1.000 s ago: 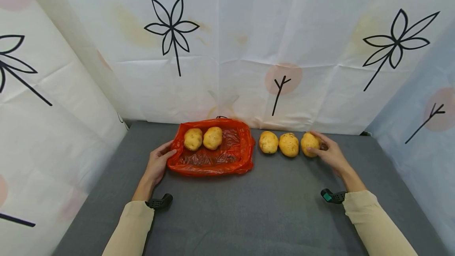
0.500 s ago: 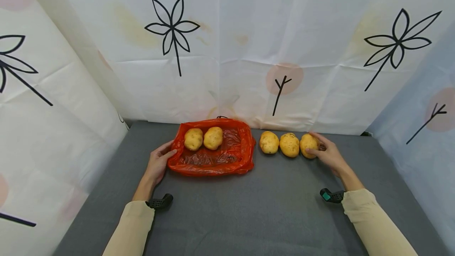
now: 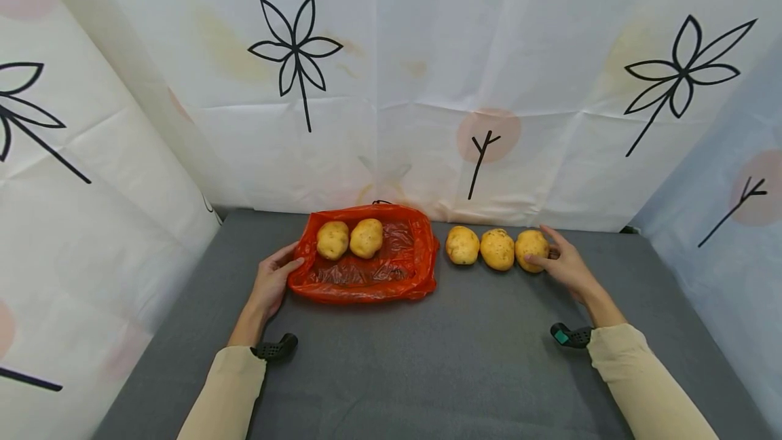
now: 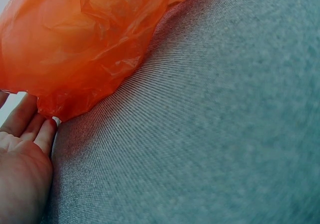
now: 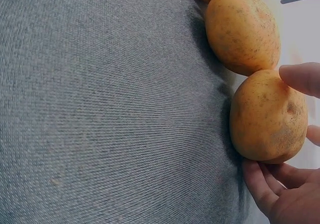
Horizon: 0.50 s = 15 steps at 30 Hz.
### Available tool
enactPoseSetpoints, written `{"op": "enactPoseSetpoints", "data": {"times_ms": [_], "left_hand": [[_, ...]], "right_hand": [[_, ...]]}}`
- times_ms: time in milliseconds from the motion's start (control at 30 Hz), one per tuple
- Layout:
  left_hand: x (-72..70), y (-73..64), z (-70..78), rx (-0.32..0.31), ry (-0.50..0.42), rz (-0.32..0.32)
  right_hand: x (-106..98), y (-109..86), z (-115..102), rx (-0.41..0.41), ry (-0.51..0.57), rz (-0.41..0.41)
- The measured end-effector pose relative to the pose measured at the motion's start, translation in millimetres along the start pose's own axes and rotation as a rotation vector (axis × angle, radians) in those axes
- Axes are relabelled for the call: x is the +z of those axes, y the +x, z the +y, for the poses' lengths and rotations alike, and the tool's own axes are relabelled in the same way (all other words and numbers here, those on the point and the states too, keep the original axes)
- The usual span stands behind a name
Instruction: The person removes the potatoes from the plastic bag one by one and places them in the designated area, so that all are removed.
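Observation:
A red, translucent plastic bag (image 3: pixel 366 292) lies spread in a rough rectangle on the table, its mouth upward. Two potatoes (image 3: pixel 332 240) sit side by side in its left part. My left hand (image 3: pixel 271 282) holds the bag's left end, thumb over the edge; the left wrist view shows fingers (image 4: pixel 25 119) against the plastic. To the right of the bag three potatoes stand in a row, with a left potato (image 3: pixel 462 245), a middle potato (image 3: pixel 497 250) and a right potato (image 5: pixel 267 116). My right hand (image 3: pixel 568 265) holds the right potato between thumb and lower fingers, index finger slightly raised.
The grey cloth-covered table (image 3: pixel 403 365) stretches in front of the bag and potatoes. Printed white curtains (image 3: pixel 421 87) stand behind the table and at both sides. A thin black cord (image 3: pixel 381 202) shows at the bag's back edge.
The right potato has shifted slightly left, closer to the middle one. My right index finger has lifted a little off it. My left hand and the bag stay as they were.

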<state>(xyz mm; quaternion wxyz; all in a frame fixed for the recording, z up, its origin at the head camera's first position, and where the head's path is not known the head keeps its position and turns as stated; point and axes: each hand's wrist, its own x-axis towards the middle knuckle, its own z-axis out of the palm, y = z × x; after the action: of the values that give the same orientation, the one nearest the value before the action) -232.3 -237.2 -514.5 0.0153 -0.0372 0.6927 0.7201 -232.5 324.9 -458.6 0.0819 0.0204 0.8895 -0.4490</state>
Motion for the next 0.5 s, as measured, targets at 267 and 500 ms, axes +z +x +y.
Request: {"op": "enactPoseSetpoints", "data": {"times_ms": [267,500], "left_hand": [[-0.1,0.3,-1.3,-0.004,0.004,0.009],[-0.1,0.2,-1.1,-0.002,0.001,0.011]], "right_hand": [[1.8,2.0,2.8,0.0,-0.027,0.02],[0.5,2.4,5.1,-0.01,-0.011,0.019]]}}
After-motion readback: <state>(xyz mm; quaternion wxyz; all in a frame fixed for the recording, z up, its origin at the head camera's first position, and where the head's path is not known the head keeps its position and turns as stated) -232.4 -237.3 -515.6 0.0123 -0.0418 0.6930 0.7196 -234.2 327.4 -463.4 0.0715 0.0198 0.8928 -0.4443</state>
